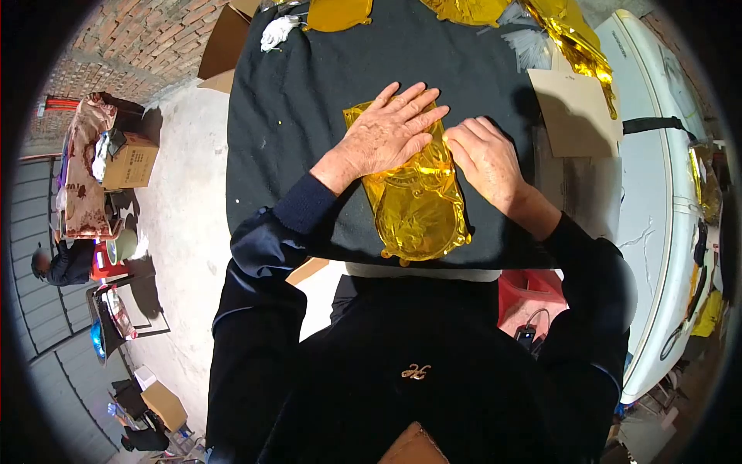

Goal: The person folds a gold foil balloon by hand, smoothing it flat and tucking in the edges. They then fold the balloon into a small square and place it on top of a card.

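A shiny gold foil piece (421, 213) lies on the black cloth of the table (294, 100), its rounded end near the front edge. My left hand (386, 133) rests flat across the foil's upper part, fingers spread and pointing up and to the right. Just right of it, my right hand (488, 161) touches the foil's right edge with thumb and fingers pressed together; its fingertips pinch at the edge, partly hidden.
More gold foil (338, 14) lies at the table's far edge beside a white bundle (278, 32). A cardboard sheet (576, 112) and foil (572, 39) are at the right. Boxes (130, 161) and a person (69, 263) are far left.
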A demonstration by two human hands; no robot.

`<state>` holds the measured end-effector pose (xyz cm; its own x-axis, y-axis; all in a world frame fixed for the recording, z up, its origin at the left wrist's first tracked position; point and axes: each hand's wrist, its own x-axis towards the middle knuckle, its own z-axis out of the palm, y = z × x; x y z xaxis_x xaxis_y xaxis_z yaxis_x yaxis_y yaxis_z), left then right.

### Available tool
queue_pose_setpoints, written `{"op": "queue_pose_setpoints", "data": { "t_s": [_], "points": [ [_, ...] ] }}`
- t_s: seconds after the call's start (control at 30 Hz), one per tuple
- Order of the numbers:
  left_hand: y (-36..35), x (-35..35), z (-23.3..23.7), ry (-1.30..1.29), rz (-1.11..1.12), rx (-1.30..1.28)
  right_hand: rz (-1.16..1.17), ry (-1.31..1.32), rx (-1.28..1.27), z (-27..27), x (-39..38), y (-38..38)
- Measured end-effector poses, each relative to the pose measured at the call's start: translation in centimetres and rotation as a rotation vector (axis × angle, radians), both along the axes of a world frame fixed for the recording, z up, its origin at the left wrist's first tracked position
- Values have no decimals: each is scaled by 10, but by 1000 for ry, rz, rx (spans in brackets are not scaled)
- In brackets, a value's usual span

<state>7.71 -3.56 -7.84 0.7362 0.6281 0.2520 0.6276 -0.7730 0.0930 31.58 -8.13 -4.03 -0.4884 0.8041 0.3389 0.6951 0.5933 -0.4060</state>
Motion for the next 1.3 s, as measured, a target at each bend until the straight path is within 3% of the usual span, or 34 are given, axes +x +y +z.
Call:
{"op": "queue_pose_setpoints", "data": {
  "t_s": [0.07, 0.2, 0.43, 0.77, 0.87, 1.07, 1.3],
  "points": [
    [1, 1, -3, 16, 8, 9, 91, -26, 172, -7, 0, -2],
    [1, 1, -5, 10, 14, 25, 187, -104, 267, -19, 4, -13],
    [3, -1, -9, 26, 17, 83, 271, 63, 155, -13, 13, -41],
    [4, -1, -14, 44, 24, 114, 234, -4, -69, 6, 32, -70],
    [5, -1, -17, 31, 17, 120, 222, -73, -4, 11, 37, -80],
    [5, -1, -18, 10, 18, 108, 267, -64, -225, 16, 36, -113],
    [-4, 0, -11, 11, -30, 81, 224, -46, -194, 7, 31, -124]
  ]
}}
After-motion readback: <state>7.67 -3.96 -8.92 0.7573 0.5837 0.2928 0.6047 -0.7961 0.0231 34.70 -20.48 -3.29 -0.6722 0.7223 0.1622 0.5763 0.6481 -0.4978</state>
